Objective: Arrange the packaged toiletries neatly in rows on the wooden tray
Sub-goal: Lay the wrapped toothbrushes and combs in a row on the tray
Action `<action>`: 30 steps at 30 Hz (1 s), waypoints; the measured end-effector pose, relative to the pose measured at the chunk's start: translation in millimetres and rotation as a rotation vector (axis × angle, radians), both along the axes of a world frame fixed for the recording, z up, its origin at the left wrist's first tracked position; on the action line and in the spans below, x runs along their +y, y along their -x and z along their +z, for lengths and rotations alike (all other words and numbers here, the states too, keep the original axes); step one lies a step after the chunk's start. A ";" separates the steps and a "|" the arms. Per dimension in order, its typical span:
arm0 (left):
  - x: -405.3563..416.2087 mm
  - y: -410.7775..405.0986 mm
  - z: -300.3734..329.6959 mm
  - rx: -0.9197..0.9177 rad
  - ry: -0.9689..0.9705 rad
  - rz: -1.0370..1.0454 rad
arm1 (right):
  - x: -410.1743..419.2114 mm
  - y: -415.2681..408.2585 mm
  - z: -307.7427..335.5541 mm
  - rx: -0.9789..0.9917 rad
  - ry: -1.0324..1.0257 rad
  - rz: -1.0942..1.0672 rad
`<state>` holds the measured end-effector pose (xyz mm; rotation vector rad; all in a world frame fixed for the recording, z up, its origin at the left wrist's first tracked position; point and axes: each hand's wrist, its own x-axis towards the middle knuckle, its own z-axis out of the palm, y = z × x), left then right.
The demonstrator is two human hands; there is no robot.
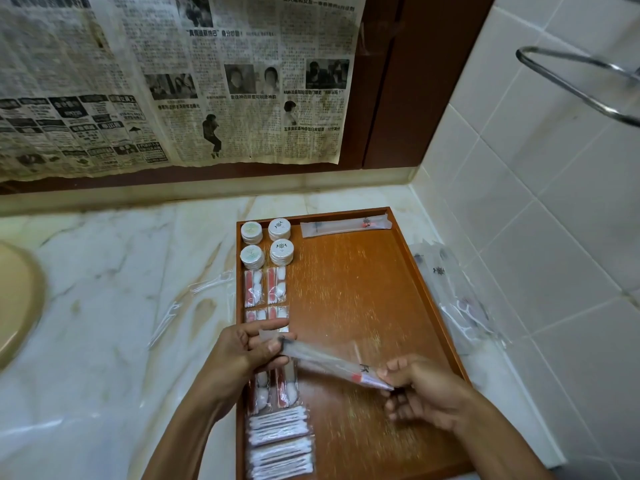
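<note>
Hands together on one long clear sleeve [332,362], held above the scuffed wooden tray [363,306]: left hand [242,351] pinches one end, right hand [419,389] the other. Round white pucks [266,242], cotton packets [265,285], swab bundles [280,441] line the tray's left side.

A white marble counter [114,306] with brown streaks runs to the far wall. Old newspaper [173,81] hangs on that wall, over a dark brown panel [384,98]. White tiles [554,202] cover the right wall, where a shiny metal rail [571,81] sticks out. A tan sink [17,299] sits at the left.
</note>
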<state>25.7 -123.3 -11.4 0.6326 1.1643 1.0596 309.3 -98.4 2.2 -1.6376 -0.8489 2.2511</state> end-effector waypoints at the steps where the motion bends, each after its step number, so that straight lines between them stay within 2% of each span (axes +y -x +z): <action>1: 0.4 -0.1 -0.7 0.001 0.009 0.010 | -2.0 0.4 -1.5 -0.030 -0.060 0.021; 5: -0.3 -3.8 -9.2 0.122 0.121 0.078 | -8.2 5.1 -8.3 -0.198 -0.385 0.007; 7: -2.0 -6.7 -13.6 0.120 0.183 0.098 | -8.6 7.0 -10.5 -0.165 -0.472 -0.125; 9: -3.2 -10.7 -14.8 0.029 0.217 0.173 | -8.2 6.5 -13.0 -0.086 -0.505 -0.247; 11: -4.5 -15.0 -14.5 -0.083 0.228 0.258 | -7.3 4.5 -14.9 -0.026 -0.483 -0.311; 13: -6.2 -17.2 -14.2 -0.179 0.219 0.306 | -5.1 3.2 -16.1 0.066 -0.344 -0.396; 16: -7.4 -18.5 -13.9 -0.208 0.190 0.300 | -4.3 5.8 -14.2 0.279 -0.022 -0.526; 18: -7.3 -19.1 -13.1 -0.202 0.172 0.287 | -4.6 9.0 -11.3 0.315 0.047 -0.558; 25: -5.4 -15.7 -9.2 -0.203 0.237 0.272 | -8.1 14.8 -10.3 0.120 -0.196 -0.511; 30: -5.8 -17.6 -6.0 -0.104 0.252 0.250 | -10.6 15.1 -12.0 0.056 -0.338 -0.536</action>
